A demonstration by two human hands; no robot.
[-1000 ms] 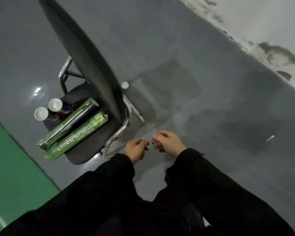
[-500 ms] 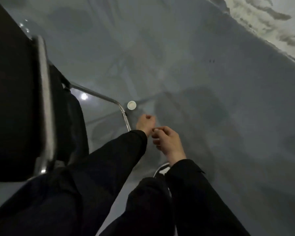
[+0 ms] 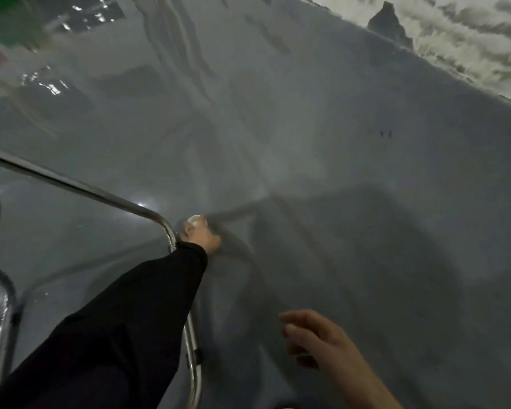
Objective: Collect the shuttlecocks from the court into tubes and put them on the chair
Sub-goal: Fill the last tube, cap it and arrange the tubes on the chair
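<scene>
Cap (image 3: 197,220), the small white round lid that judging by the task closes a shuttlecock tube, lies flat on the grey floor (image 3: 322,119) just past the bend of the chair frame (image 3: 163,224), and your left hand (image 3: 202,239) is down on it, fingers curled round its near edge, so you look to be at the pick-up step. Your right hand (image 3: 322,339) hangs loosely open and empty, well apart nearer you. Being a flat disc it has no long axis and faces up, so next pinch its rim and lift; no tubes are in view.
</scene>
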